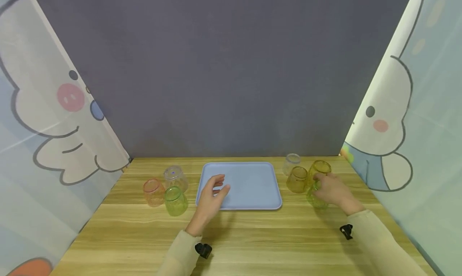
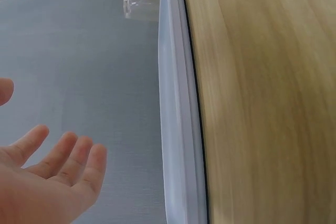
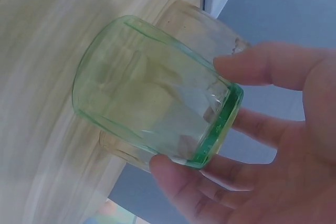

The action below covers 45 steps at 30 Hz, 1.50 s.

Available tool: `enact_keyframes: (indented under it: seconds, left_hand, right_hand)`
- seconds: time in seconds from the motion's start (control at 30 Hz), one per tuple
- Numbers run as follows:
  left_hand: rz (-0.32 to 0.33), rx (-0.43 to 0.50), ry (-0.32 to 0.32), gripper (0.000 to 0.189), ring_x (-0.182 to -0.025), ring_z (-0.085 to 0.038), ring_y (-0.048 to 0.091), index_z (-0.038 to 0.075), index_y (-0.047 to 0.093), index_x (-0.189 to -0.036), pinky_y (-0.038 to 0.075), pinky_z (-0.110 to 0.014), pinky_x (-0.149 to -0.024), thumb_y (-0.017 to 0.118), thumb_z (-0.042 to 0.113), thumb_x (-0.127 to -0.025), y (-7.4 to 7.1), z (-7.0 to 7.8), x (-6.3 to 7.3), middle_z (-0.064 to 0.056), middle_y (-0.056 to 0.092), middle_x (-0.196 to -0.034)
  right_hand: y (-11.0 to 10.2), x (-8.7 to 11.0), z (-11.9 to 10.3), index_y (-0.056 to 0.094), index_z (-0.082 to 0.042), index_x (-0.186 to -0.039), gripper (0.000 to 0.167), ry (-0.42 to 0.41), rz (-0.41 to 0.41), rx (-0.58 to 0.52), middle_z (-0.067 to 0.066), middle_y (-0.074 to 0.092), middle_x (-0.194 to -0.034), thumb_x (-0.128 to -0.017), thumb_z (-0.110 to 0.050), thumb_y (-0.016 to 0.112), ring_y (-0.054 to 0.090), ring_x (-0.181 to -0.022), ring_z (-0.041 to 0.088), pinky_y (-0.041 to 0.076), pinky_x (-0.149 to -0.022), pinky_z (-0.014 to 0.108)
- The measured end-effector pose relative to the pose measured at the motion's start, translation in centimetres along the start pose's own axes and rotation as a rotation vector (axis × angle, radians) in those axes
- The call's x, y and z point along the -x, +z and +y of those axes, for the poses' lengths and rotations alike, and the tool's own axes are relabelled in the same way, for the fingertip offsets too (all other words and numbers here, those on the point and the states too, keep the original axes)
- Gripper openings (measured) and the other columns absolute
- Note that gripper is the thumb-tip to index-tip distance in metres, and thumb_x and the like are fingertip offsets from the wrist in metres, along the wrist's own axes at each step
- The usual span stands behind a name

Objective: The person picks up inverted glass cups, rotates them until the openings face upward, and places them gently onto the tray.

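My right hand [image 1: 330, 187] grips a green glass [image 3: 152, 87] at the right of the table, thumb and fingers around its thick base. The glass is upside down, with its mouth toward the tabletop. Just behind it stand an amber glass [image 1: 297, 179] and a yellow glass [image 1: 321, 167], with a clear glass [image 1: 291, 162] farther back. My left hand [image 1: 213, 195] hovers over the left part of a pale blue tray [image 1: 249, 185], fingers loosely bent, holding nothing.
Left of the tray stand a pink glass [image 1: 154, 192], a clear glass with a purplish tint [image 1: 175, 179] and another green glass [image 1: 176, 201]. A dark grey panel [image 1: 223, 75] rises behind the wooden table [image 1: 252, 244], and printed curtains hang at both sides.
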<state>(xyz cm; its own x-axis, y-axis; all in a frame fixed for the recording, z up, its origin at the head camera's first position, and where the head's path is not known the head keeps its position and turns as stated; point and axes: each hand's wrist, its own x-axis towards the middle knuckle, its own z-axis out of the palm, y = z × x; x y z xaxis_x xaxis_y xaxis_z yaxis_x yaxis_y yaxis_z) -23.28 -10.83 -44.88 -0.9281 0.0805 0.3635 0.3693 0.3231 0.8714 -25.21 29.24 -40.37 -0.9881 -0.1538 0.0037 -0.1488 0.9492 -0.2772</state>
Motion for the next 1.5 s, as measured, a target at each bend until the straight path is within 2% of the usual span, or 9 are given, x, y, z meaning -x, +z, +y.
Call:
enact_keyframes:
  seconds: [0.23, 0.37, 0.53, 0.67, 0.93, 1.3, 1.5]
  left_hand:
    - [-0.015, -0.013, 0.014, 0.045, -0.124, -0.038, 0.055, 0.009, 0.056, -0.14, 0.047, -0.053, -0.101, 0.064, 0.032, -0.102, 0.0, 0.2, 0.0, -0.014, 0.059, -0.133]
    - [-0.015, -0.002, -0.005, 0.044, -0.125, -0.037, 0.055, 0.009, 0.056, -0.14, 0.046, -0.053, -0.102, 0.064, 0.029, -0.102, -0.1, 0.2, 0.1, -0.014, 0.059, -0.134]
    - [-0.014, 0.007, -0.018, 0.044, -0.125, -0.035, 0.055, 0.009, 0.056, -0.14, 0.046, -0.053, -0.102, 0.064, 0.028, -0.101, -0.2, 0.1, 0.2, -0.013, 0.059, -0.134]
    - [-0.009, 0.034, -0.003, 0.043, -0.125, -0.037, 0.054, 0.009, 0.056, -0.139, 0.045, -0.053, -0.103, 0.065, 0.028, -0.101, -0.1, 0.1, 0.2, -0.013, 0.059, -0.134]
    - [0.025, 0.097, 0.002, 0.037, -0.121, -0.031, 0.057, 0.008, 0.059, -0.135, 0.044, -0.052, -0.101, 0.066, 0.021, -0.1, -0.3, 0.3, 0.3, -0.011, 0.061, -0.133]
    - [0.008, 0.107, -0.019, 0.037, -0.12, -0.028, 0.058, 0.01, 0.06, -0.135, 0.044, -0.051, -0.102, 0.066, 0.023, -0.101, -0.5, 0.3, 0.3, -0.01, 0.062, -0.131]
    - [0.009, 0.104, -0.018, 0.037, -0.12, -0.029, 0.058, 0.009, 0.06, -0.135, 0.044, -0.051, -0.101, 0.065, 0.022, -0.101, -0.6, 0.3, 0.4, -0.01, 0.062, -0.131]
  right_hand:
    - [-0.1, 0.1, -0.2, 0.059, 0.007, -0.129, 0.055, 0.016, 0.005, -0.013, 0.039, 0.056, -0.124, -0.083, -0.019, 0.072, 0.05, -0.113, 0.062, 0.046, -0.086, 0.071]
    - [-0.4, 0.4, -0.4, 0.06, 0.007, -0.127, 0.053, 0.015, 0.009, -0.026, 0.038, 0.058, -0.122, -0.083, -0.019, 0.073, 0.052, -0.111, 0.061, 0.048, -0.084, 0.068]
    - [-0.6, 1.0, -0.9, 0.061, 0.006, -0.124, 0.051, -0.013, 0.031, -0.038, 0.035, 0.062, -0.118, -0.082, -0.018, 0.075, 0.057, -0.106, 0.057, 0.051, -0.081, 0.064]
    - [-0.7, 1.4, -1.1, 0.061, 0.005, -0.123, 0.05, -0.034, 0.048, -0.056, 0.033, 0.063, -0.117, -0.082, -0.019, 0.075, 0.06, -0.104, 0.054, 0.051, -0.081, 0.062]
    - [-0.7, 2.1, -1.2, 0.06, 0.003, -0.124, 0.049, -0.061, 0.047, -0.151, 0.038, 0.059, -0.123, -0.082, -0.017, 0.074, 0.059, -0.108, 0.056, 0.05, -0.084, 0.065]
    - [-0.1, 2.4, -2.0, 0.062, 0.003, -0.124, 0.048, -0.136, 0.076, -0.276, 0.03, 0.063, -0.123, -0.083, -0.016, 0.079, 0.058, -0.112, 0.053, 0.05, -0.088, 0.064]
    - [0.2, 2.4, -2.7, 0.061, 0.003, -0.127, 0.05, -0.125, 0.07, -0.353, 0.029, 0.061, -0.127, -0.085, -0.018, 0.078, 0.056, -0.116, 0.052, 0.05, -0.088, 0.064]
